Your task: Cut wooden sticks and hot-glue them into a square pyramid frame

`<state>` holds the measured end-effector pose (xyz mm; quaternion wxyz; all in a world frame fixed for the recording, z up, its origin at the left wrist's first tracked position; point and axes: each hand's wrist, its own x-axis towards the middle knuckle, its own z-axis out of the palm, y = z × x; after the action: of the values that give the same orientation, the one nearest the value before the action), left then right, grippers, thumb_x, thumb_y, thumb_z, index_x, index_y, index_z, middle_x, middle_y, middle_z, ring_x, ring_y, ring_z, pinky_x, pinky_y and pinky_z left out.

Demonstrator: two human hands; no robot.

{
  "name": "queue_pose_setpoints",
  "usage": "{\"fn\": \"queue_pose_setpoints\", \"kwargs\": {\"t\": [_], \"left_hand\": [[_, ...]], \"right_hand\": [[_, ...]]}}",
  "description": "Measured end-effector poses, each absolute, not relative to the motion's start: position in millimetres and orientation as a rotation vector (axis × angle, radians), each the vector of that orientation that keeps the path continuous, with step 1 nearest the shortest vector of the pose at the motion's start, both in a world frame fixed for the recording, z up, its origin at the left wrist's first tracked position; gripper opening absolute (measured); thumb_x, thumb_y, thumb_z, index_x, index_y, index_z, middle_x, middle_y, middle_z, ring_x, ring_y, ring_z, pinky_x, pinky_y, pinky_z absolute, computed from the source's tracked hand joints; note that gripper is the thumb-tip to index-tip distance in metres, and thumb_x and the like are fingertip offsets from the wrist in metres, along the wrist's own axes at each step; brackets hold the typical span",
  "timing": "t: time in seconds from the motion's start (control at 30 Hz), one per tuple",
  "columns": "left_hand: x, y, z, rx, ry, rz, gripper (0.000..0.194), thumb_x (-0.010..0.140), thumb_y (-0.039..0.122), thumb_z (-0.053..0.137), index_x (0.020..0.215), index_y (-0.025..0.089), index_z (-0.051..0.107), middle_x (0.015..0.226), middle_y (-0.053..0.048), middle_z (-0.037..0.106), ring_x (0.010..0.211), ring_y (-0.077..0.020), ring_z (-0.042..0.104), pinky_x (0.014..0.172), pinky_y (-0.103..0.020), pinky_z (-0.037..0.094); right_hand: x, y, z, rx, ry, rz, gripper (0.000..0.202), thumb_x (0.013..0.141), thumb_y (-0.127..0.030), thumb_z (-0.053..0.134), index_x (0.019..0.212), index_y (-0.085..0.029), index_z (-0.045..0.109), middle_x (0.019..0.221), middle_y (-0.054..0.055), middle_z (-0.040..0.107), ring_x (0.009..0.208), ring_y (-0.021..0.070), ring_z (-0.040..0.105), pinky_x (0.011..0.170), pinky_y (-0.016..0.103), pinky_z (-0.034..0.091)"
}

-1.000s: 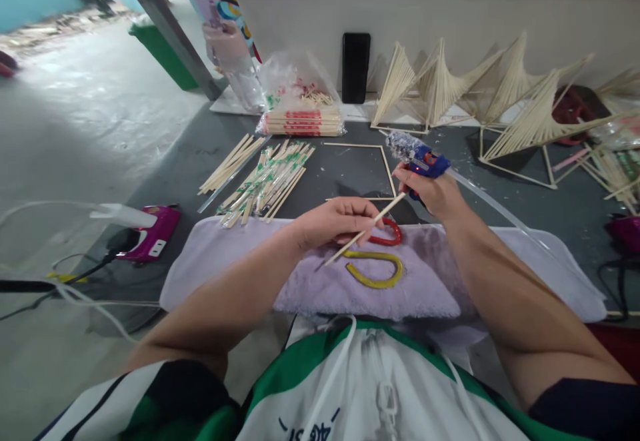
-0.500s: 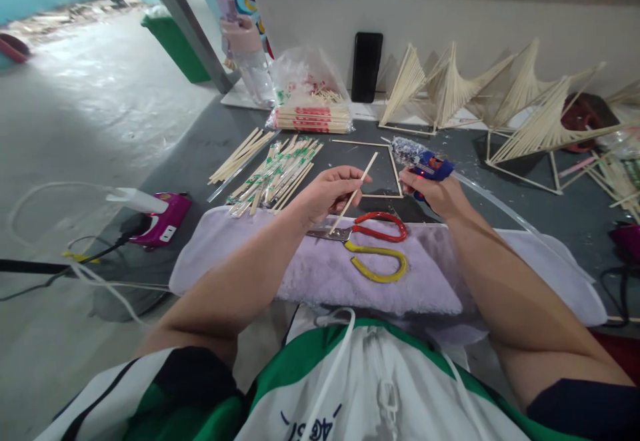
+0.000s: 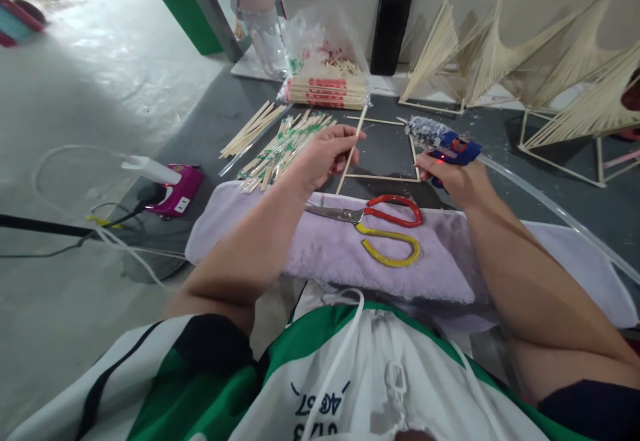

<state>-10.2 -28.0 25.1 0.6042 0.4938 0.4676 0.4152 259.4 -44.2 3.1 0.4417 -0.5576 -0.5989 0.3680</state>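
Between the fingers of my left hand [image 3: 334, 153] is a thin wooden stick [image 3: 358, 128], tilted with its upper end away from me. My right hand [image 3: 453, 173] is wrapped round a blue glue gun [image 3: 457, 148], whose nozzle end is coated in whitish residue and points left. A clear glue stick [image 3: 540, 198] trails from its back. Under and between the hands lies a three-sided frame of sticks [image 3: 383, 178], its left side open. Scissors [image 3: 353, 216] with one red and one yellow handle rest on a lilac cloth [image 3: 320, 248] nearer to me.
Loose sticks [image 3: 253, 128] and green-printed wrapped sticks [image 3: 285, 148] lie left. Behind are a bagged stick bundle [image 3: 325, 91], a bottle [image 3: 260, 21] and a leaning phone [image 3: 391, 30]. Fan-shaped stick models [image 3: 493, 61] stand back right. A magenta power socket [image 3: 180, 191] sits left with cables.
My left hand has brought the stick away from me, over the frame's open left side, and off the scissors. The view has tipped downward. My right hand still grips the glue gun.
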Motion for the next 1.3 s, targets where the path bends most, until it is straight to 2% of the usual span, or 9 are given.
{"fn": "queue_pose_setpoints", "kwargs": {"t": [0.1, 0.23, 0.37, 0.47, 0.67, 0.77, 0.93, 1.13, 1.3], "left_hand": [[-25.0, -11.5, 20.4, 1.131, 1.231, 1.007, 0.013, 0.092, 0.023, 0.074, 0.092, 0.018, 0.062, 0.061, 0.005, 0.063, 0.039, -0.0027, 0.037, 0.041, -0.017, 0.021], [-36.2, 1.8, 9.4, 1.154, 1.318, 1.012, 0.019, 0.093, 0.020, 0.071, 0.081, 0.019, 0.056, 0.059, 0.003, 0.062, 0.040, -0.0036, 0.038, 0.042, -0.018, 0.020], [-49.4, 2.8, 15.9, 1.164, 1.405, 1.070, 0.015, 0.098, 0.018, 0.064, 0.085, 0.016, 0.058, 0.063, 0.004, 0.059, 0.043, -0.0019, 0.039, 0.048, -0.017, 0.020], [-67.9, 1.4, 30.6, 1.168, 1.439, 1.204, 0.016, 0.106, 0.019, 0.055, 0.093, 0.014, 0.061, 0.066, 0.004, 0.055, 0.044, -0.0007, 0.038, 0.051, -0.019, 0.017], [-80.4, -2.8, 40.0, 1.125, 1.446, 1.232, 0.014, 0.106, 0.024, 0.061, 0.094, 0.016, 0.061, 0.063, 0.006, 0.053, 0.044, -0.0022, 0.034, 0.048, -0.023, 0.014], [-66.0, -3.0, 29.4, 1.187, 1.348, 1.116, 0.013, 0.106, 0.016, 0.055, 0.094, 0.015, 0.059, 0.059, 0.006, 0.055, 0.042, -0.0035, 0.036, 0.047, -0.022, 0.013], [-38.2, -3.7, 13.2, 1.234, 1.369, 0.986, 0.013, 0.102, 0.016, 0.059, 0.090, 0.016, 0.060, 0.059, 0.005, 0.058, 0.040, -0.0034, 0.037, 0.048, -0.019, 0.019], [-21.1, -16.8, 13.7, 1.265, 1.174, 0.903, 0.012, 0.098, 0.024, 0.072, 0.091, 0.015, 0.066, 0.061, 0.003, 0.064, 0.039, -0.0033, 0.041, 0.043, -0.018, 0.025], [-11.3, -28.8, 17.2, 1.283, 1.054, 0.865, 0.012, 0.098, 0.023, 0.074, 0.093, 0.014, 0.068, 0.062, 0.002, 0.067, 0.039, -0.0031, 0.043, 0.042, -0.017, 0.027]], "right_hand": [[264.6, -38.9, -0.6, -1.422, -1.454, 0.873, 0.038, 0.071, -0.056, 0.092, 0.074, -0.025, 0.071, 0.064, 0.001, 0.066, 0.061, 0.0204, 0.063, 0.062, 0.037, 0.056], [267.7, -34.2, -2.2, -1.469, -1.381, 0.825, 0.020, 0.077, -0.040, 0.086, 0.076, -0.023, 0.073, 0.069, 0.001, 0.071, 0.060, 0.0169, 0.063, 0.061, 0.033, 0.051], [268.4, -32.3, -5.1, -1.478, -1.305, 0.830, 0.012, 0.083, -0.026, 0.082, 0.077, -0.023, 0.072, 0.077, 0.004, 0.074, 0.060, 0.0148, 0.062, 0.061, 0.034, 0.048], [275.7, -28.6, -13.0, -1.477, -1.349, 0.781, 0.016, 0.084, -0.033, 0.086, 0.078, -0.026, 0.074, 0.080, 0.004, 0.074, 0.063, 0.0166, 0.063, 0.062, 0.037, 0.048], [289.5, -19.9, -29.0, -1.431, -1.434, 0.749, 0.030, 0.086, -0.057, 0.087, 0.079, -0.030, 0.075, 0.075, 0.002, 0.072, 0.061, 0.0196, 0.064, 0.058, 0.038, 0.042], [281.9, -24.2, -22.7, -1.433, -1.386, 0.768, 0.025, 0.085, -0.046, 0.088, 0.077, -0.029, 0.073, 0.078, 0.002, 0.073, 0.059, 0.0178, 0.063, 0.060, 0.039, 0.045], [267.4, -31.2, -14.1, -1.440, -1.300, 0.842, 0.020, 0.081, -0.034, 0.088, 0.076, -0.025, 0.072, 0.076, 0.003, 0.072, 0.058, 0.0165, 0.062, 0.059, 0.036, 0.044], [262.1, -37.9, -9.0, -1.377, -1.416, 0.914, 0.035, 0.073, -0.053, 0.093, 0.073, -0.026, 0.070, 0.068, 0.002, 0.070, 0.059, 0.0203, 0.063, 0.057, 0.036, 0.048], [251.8, -47.6, 2.5, -1.315, -1.489, 0.924, 0.038, 0.070, -0.057, 0.092, 0.071, -0.026, 0.070, 0.068, 0.002, 0.069, 0.061, 0.0192, 0.064, 0.063, 0.037, 0.056]]}}
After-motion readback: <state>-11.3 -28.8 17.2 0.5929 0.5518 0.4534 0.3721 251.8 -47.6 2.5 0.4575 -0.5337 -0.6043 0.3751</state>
